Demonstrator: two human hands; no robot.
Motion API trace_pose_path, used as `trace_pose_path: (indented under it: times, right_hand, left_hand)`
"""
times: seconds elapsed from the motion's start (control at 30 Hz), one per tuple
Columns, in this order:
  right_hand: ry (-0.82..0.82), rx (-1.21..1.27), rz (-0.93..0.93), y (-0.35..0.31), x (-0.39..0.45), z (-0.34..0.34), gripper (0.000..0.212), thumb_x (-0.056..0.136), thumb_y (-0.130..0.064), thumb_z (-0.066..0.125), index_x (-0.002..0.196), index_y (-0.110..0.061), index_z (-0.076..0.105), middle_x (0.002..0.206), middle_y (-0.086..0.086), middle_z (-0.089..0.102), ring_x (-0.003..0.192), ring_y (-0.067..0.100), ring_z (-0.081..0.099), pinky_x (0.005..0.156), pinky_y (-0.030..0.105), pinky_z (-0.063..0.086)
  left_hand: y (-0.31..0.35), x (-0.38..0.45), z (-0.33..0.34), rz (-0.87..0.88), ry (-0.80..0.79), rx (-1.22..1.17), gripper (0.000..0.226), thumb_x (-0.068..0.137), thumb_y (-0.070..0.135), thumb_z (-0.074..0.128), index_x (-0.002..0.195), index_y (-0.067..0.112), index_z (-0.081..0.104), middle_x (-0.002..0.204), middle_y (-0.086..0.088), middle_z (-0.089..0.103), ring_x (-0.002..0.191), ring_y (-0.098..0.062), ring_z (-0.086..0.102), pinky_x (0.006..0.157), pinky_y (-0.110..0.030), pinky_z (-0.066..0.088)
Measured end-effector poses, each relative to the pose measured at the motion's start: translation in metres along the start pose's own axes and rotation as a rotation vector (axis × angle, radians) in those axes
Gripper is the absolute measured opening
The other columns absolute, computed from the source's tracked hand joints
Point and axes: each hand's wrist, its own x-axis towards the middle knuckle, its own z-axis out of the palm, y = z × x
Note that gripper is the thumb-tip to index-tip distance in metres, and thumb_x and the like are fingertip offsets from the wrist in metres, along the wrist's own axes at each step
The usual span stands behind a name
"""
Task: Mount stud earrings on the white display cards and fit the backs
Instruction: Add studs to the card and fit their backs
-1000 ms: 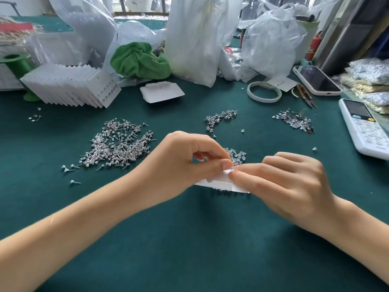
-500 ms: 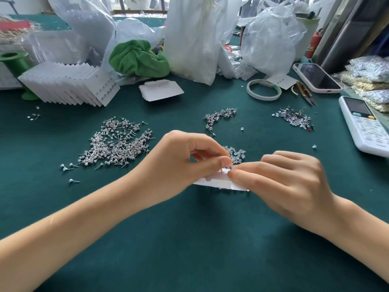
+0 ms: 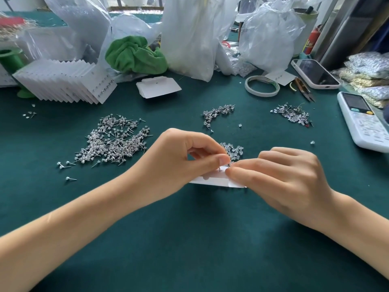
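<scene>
A white display card [image 3: 212, 179] is held flat just above the green table at the centre. My left hand [image 3: 179, 163] pinches its upper edge with thumb and curled fingers. My right hand [image 3: 280, 178] pinches something tiny against the card where thin metal posts stick up; what it holds is hidden by the fingertips. A big heap of stud earrings [image 3: 113, 142] lies to the left. A small pile of clear backs [image 3: 234, 150] sits just behind my fingers.
Two smaller stud piles [image 3: 217, 113] [image 3: 291, 114] lie further back. A fanned stack of filled cards [image 3: 63, 81], a blank card [image 3: 157, 87], a tape roll [image 3: 262, 88], scissors [image 3: 303, 89], a phone [image 3: 314, 73], a calculator [image 3: 364, 121], a green cloth [image 3: 134, 55] and plastic bags [image 3: 189, 34] ring the work area.
Both hands stay at the card; the right fingertips have shifted slightly along its top edge. Otherwise nothing has visibly moved.
</scene>
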Motion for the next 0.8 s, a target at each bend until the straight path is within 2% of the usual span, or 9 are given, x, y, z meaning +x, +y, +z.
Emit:
trace_pose_path:
  times: [0.27, 0.33, 0.4, 0.53, 0.67, 0.8]
  right_hand:
    - [0.001, -0.014, -0.013, -0.0002, -0.0021, 0.0004, 0.032, 0.097, -0.002, 0.047, 0.083, -0.005, 0.075, 0.074, 0.006, 0.071, 0.046, 0.025, 0.045, 0.043, 0.025, 0.039]
    - [-0.004, -0.016, -0.028, 0.0008, -0.0037, 0.0007, 0.02, 0.091, 0.001, 0.056, 0.089, -0.008, 0.074, 0.075, 0.005, 0.071, 0.047, 0.025, 0.046, 0.043, 0.026, 0.04]
    - [-0.002, -0.017, -0.031, 0.0019, -0.0048, 0.001, 0.021, 0.085, 0.004, 0.061, 0.099, -0.012, 0.064, 0.077, 0.004, 0.072, 0.048, 0.025, 0.047, 0.043, 0.027, 0.04]
    - [0.009, -0.049, -0.069, 0.0004, -0.0051, 0.0008, 0.012, 0.095, -0.002, 0.05, 0.097, -0.014, 0.053, 0.074, 0.003, 0.07, 0.048, 0.024, 0.045, 0.042, 0.027, 0.04]
    - [0.025, -0.117, -0.095, -0.0018, -0.0063, 0.0031, 0.02, 0.086, 0.003, 0.06, 0.094, -0.013, 0.052, 0.068, 0.004, 0.068, 0.046, 0.025, 0.045, 0.041, 0.027, 0.041]
    - [0.027, -0.15, -0.113, -0.0032, -0.0061, 0.0026, 0.027, 0.08, 0.004, 0.068, 0.094, -0.012, 0.052, 0.066, 0.006, 0.067, 0.045, 0.026, 0.046, 0.04, 0.029, 0.041]
  left_hand:
    - [0.0021, -0.0013, -0.0006, 0.016, -0.02, 0.035, 0.007, 0.081, 0.012, 0.071, 0.077, 0.017, 0.072, 0.066, 0.003, 0.068, 0.054, -0.003, 0.055, 0.061, -0.006, 0.04]
    - [0.001, -0.0017, -0.0008, 0.009, -0.022, 0.036, 0.006, 0.081, 0.013, 0.071, 0.078, 0.018, 0.073, 0.069, 0.006, 0.069, 0.058, -0.008, 0.058, 0.06, -0.007, 0.041]
    - [-0.0005, -0.002, -0.0007, 0.009, -0.02, 0.042, 0.006, 0.081, 0.014, 0.071, 0.078, 0.019, 0.073, 0.07, 0.008, 0.069, 0.062, -0.011, 0.06, 0.06, -0.008, 0.042]
    - [-0.003, -0.0022, -0.0001, 0.019, -0.029, 0.045, 0.004, 0.081, 0.015, 0.071, 0.078, 0.018, 0.073, 0.071, 0.008, 0.07, 0.062, -0.01, 0.06, 0.061, -0.01, 0.043]
    - [-0.0037, -0.0026, 0.0001, 0.054, -0.039, 0.082, 0.005, 0.082, 0.014, 0.07, 0.077, 0.015, 0.072, 0.068, 0.003, 0.068, 0.058, -0.005, 0.057, 0.063, -0.01, 0.042]
    - [-0.0034, -0.0028, -0.0006, 0.066, -0.059, 0.099, 0.005, 0.083, 0.015, 0.07, 0.079, 0.015, 0.072, 0.068, -0.001, 0.067, 0.059, -0.006, 0.056, 0.065, -0.016, 0.045]
